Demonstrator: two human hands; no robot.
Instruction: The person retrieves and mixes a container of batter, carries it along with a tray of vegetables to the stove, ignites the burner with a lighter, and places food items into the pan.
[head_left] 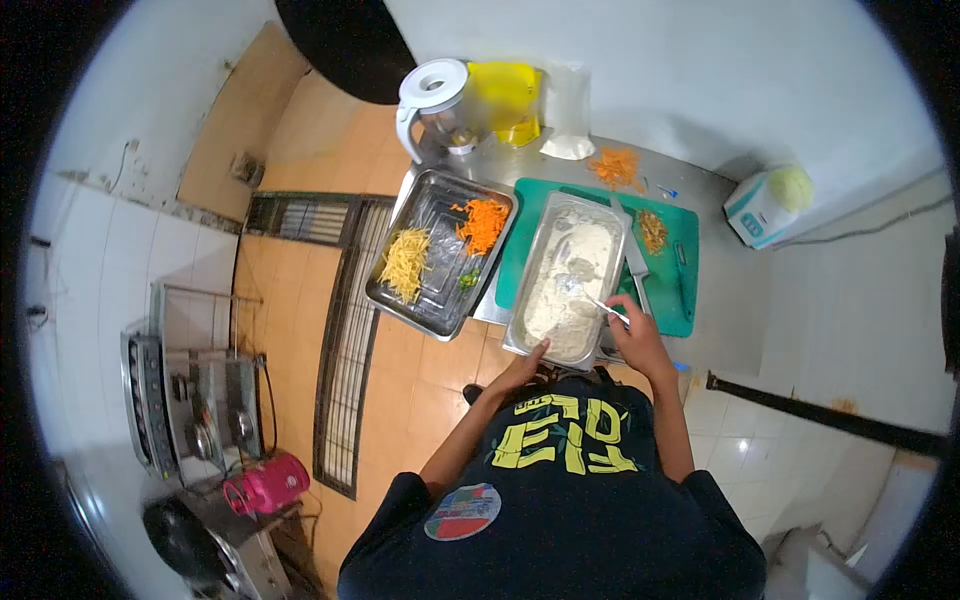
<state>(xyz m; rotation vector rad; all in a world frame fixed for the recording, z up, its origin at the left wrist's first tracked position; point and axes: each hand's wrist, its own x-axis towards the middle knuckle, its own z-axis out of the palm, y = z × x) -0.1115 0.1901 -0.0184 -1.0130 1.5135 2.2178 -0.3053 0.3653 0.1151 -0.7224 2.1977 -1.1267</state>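
Observation:
My left hand [522,368] grips the near left corner of a deep metal pan [513,325], its thumb over the rim and its other fingers mostly hidden. Pale, thick batter [560,310] fills much of the pan. Closed around a thin, light-handled utensil [607,308], my right hand [641,338] is above the pan's right side. The utensil's head is down in the batter, so its kind is unclear. Beneath the pan lies a green cutting board [520,215]. A wide-bladed knife [637,262] lies along the pan's right side.
Left of the pan, a metal tray [432,318] holds shredded carrot [482,226], pale yellow strips [405,264] and green bits [469,278]. A blender jug [437,105], yellow bag [510,100], peelings [615,168] and a white-teal box [760,215] stand behind. Another knife [683,280] lies right.

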